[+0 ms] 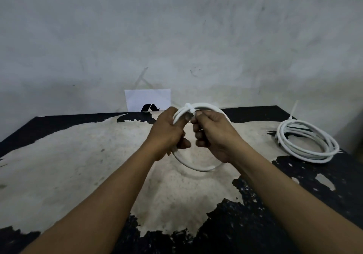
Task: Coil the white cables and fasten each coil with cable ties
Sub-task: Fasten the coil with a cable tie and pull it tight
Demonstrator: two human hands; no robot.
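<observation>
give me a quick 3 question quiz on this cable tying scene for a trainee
1. True or false: the left hand is empty.
2. Where does the second coil lie on the table? A: at its right side. B: at its left side. C: at its near edge.
3. How many coils are in view, counting the held coil where the right hand pinches a cable tie?
Key: 1 false, it grips the held coil. 2 A. 3 two.
</observation>
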